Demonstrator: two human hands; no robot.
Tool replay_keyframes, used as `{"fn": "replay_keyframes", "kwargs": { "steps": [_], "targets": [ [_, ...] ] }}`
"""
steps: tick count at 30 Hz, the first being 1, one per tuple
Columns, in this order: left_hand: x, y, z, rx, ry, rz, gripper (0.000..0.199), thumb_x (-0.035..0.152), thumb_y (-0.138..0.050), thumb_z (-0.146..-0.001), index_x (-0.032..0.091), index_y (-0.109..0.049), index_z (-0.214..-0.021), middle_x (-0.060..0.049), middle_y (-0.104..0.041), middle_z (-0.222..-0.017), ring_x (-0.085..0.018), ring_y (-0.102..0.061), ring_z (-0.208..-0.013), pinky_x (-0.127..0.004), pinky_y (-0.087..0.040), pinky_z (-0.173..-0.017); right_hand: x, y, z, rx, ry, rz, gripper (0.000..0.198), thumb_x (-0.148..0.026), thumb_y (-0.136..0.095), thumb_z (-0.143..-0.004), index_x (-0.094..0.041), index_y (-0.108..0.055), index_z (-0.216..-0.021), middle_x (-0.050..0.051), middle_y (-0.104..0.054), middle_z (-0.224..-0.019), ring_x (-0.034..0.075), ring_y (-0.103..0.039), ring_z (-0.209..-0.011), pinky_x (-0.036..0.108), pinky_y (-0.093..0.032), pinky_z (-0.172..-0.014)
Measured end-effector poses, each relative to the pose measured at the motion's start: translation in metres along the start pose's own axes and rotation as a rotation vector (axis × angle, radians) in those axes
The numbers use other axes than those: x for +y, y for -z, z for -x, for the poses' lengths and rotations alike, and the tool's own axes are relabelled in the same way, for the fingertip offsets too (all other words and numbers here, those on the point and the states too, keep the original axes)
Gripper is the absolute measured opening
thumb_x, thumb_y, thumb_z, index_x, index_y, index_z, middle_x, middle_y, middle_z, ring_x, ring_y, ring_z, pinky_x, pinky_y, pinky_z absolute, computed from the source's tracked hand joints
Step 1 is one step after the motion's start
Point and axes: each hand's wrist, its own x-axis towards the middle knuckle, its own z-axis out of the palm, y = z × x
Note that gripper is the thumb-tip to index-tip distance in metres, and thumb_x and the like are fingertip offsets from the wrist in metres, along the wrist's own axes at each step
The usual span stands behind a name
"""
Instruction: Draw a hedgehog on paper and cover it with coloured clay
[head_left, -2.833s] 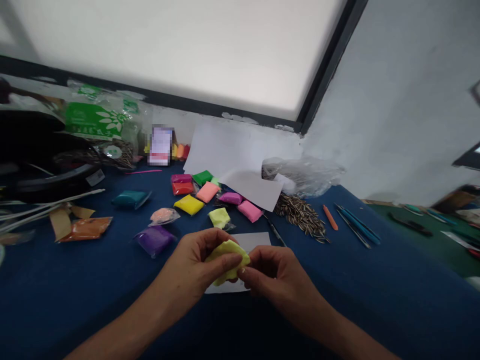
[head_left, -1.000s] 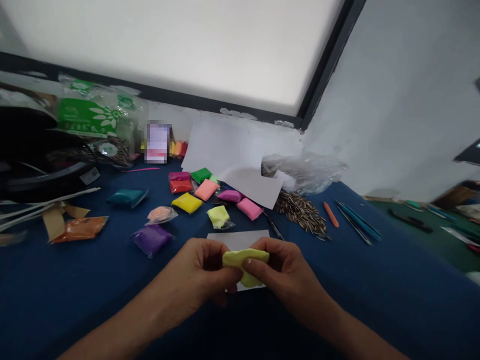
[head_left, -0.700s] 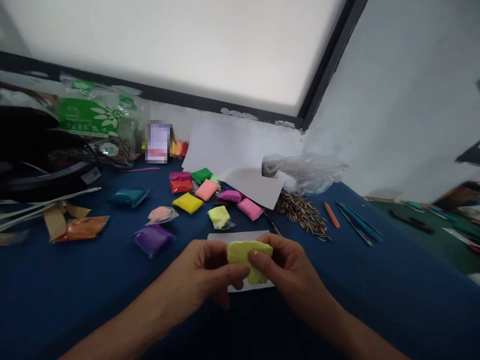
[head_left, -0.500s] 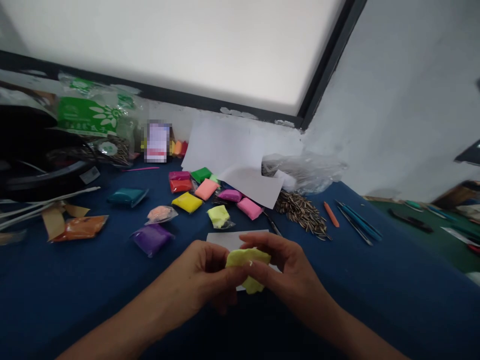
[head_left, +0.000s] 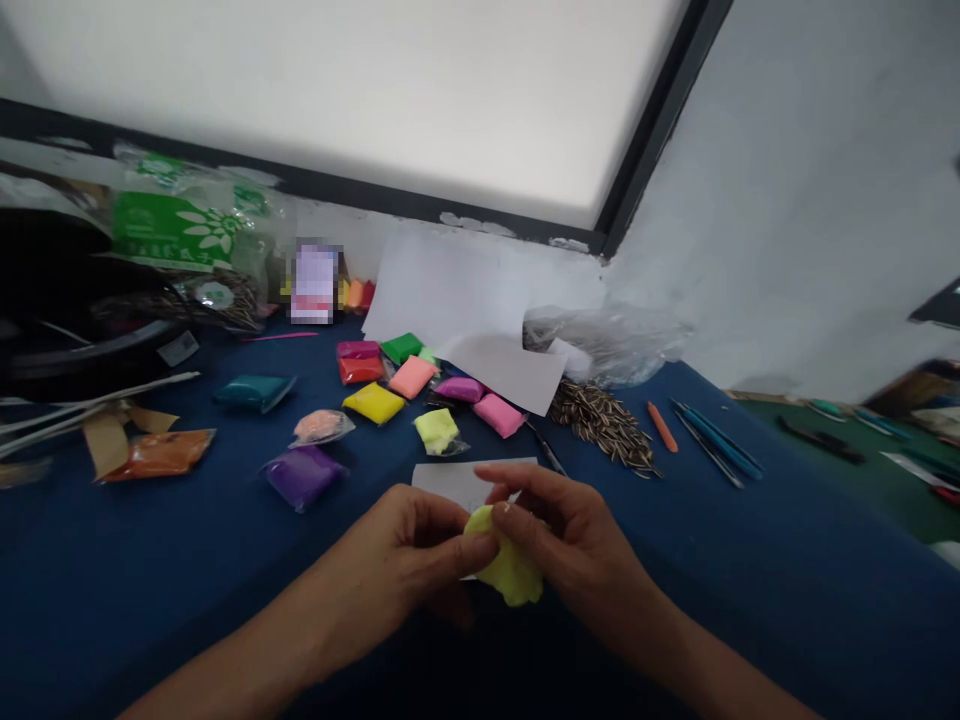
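Fingers (head_left: 459, 556) of the left hand (head_left: 401, 545) and right hand (head_left: 574, 530) pinched a yellow piece (head_left: 516, 578), with a clear packet (head_left: 309, 474) holding a purple block (head_left: 301, 482) at its ten o'clock.

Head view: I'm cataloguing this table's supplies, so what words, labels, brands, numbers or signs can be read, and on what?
Nothing reads with certainty.
Clear green-printed bag: characters, perhaps ending "瓜子"; the rest too blurred.
Round white sticker on it: too small.
White label on the black object: too small.
Pixelated upright panel: unreadable.
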Motion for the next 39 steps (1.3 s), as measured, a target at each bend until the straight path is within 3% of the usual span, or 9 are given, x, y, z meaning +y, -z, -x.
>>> {"fn": "replay_keyframes", "kwargs": {
  "steps": [2,5,12,17,21,27,29,34,39],
  "targets": [
    [-0.001,0.0,0.0,-0.01,-0.006,0.011,0.044,0.06,-0.074,-0.079,0.016,-0.078,-0.076,0.001,-0.064,-0.063,-0.015,-0.062,-0.057,-0.022,-0.043,-0.056,0.0,0.001,0.001,0.003,0.078,0.064,0.02,-0.03,-0.065,-0.093,-0.026,-0.077,-0.109,0.002,-0.068,-0.094,0.014,-0.061,-0.077,0.025,-0.048,-0.064],
    [-0.003,-0.002,0.0,-0.023,0.011,0.028,0.037,0.053,-0.077,-0.076,0.016,-0.08,-0.079,-0.001,-0.069,-0.07,-0.014,-0.062,-0.057,-0.022,-0.046,-0.057,-0.001,0.001,0.003,-0.028,0.139,0.151,0.015,-0.025,-0.064,-0.094,-0.023,-0.078,-0.091,0.0,-0.069,-0.085,0.014,-0.062,-0.076,0.025,-0.047,-0.067],
    [-0.002,-0.006,-0.003,0.053,0.018,0.061,0.027,0.044,-0.075,-0.071,0.017,-0.077,-0.073,0.001,-0.067,-0.062,-0.014,-0.061,-0.052,-0.024,-0.049,-0.054,-0.002,0.002,0.002,0.009,0.0,0.061,0.024,-0.037,-0.064,-0.094,-0.022,-0.074,-0.11,0.003,-0.071,-0.09,0.015,-0.061,-0.072,0.025,-0.048,-0.06],
    [-0.003,-0.004,-0.001,0.036,0.014,0.063,0.023,0.04,-0.074,-0.074,0.017,-0.077,-0.075,0.0,-0.069,-0.07,-0.013,-0.061,-0.054,-0.024,-0.05,-0.056,-0.004,0.003,0.001,-0.013,0.003,0.063,0.019,-0.036,-0.069,-0.091,-0.02,-0.075,-0.083,0.0,-0.066,-0.075,0.013,-0.056,-0.065,0.024,-0.045,-0.059],
    [-0.009,-0.007,-0.003,0.006,-0.008,0.152,0.029,0.035,-0.08,-0.069,0.019,-0.076,-0.093,0.0,-0.072,-0.076,-0.013,-0.059,-0.055,-0.023,-0.049,-0.054,-0.004,0.002,0.001,0.015,0.025,0.091,0.019,-0.035,-0.069,-0.092,-0.02,-0.074,-0.08,-0.001,-0.065,-0.072,0.013,-0.055,-0.065,0.024,-0.045,-0.06],
    [-0.003,-0.007,-0.005,0.081,0.006,0.115,0.029,0.041,-0.08,-0.07,0.015,-0.071,-0.077,-0.002,-0.072,-0.071,-0.013,-0.058,-0.053,-0.024,-0.049,-0.054,-0.002,0.003,0.001,0.019,-0.011,0.065,0.032,-0.041,-0.065,-0.093,-0.022,-0.072,-0.118,0.004,-0.071,-0.095,0.017,-0.064,-0.08,0.027,-0.051,-0.066],
    [0.003,-0.006,-0.003,0.129,0.001,0.082,0.031,0.045,-0.079,-0.071,0.016,-0.071,-0.076,0.0,-0.068,-0.066,-0.013,-0.058,-0.053,-0.025,-0.049,-0.056,-0.002,0.005,0.0,0.029,-0.034,0.071,0.035,-0.041,-0.066,-0.093,-0.021,-0.07,-0.12,0.006,-0.071,-0.096,0.018,-0.064,-0.078,0.028,-0.051,-0.067],
    [0.013,-0.006,-0.001,0.179,-0.036,0.0,0.035,0.051,-0.077,-0.075,0.019,-0.077,-0.09,-0.001,-0.073,-0.079,-0.018,-0.065,-0.068,-0.029,-0.051,-0.067,-0.003,0.01,-0.003,-0.019,-0.038,-0.066,0.022,-0.037,-0.069,-0.091,-0.019,-0.078,-0.099,0.004,-0.071,-0.082,0.017,-0.063,-0.072,0.028,-0.051,-0.065],
    [0.019,-0.005,-0.005,0.221,-0.124,-0.097,0.041,0.056,-0.061,-0.09,0.02,-0.08,-0.092,-0.005,-0.077,-0.086,-0.025,-0.066,-0.089,-0.031,-0.05,-0.078,-0.01,0.013,-0.003,-0.007,0.058,0.018,0.016,-0.033,-0.069,-0.09,-0.02,-0.078,-0.092,0.003,-0.071,-0.085,0.017,-0.063,-0.076,0.028,-0.051,-0.067]
  ]
}}
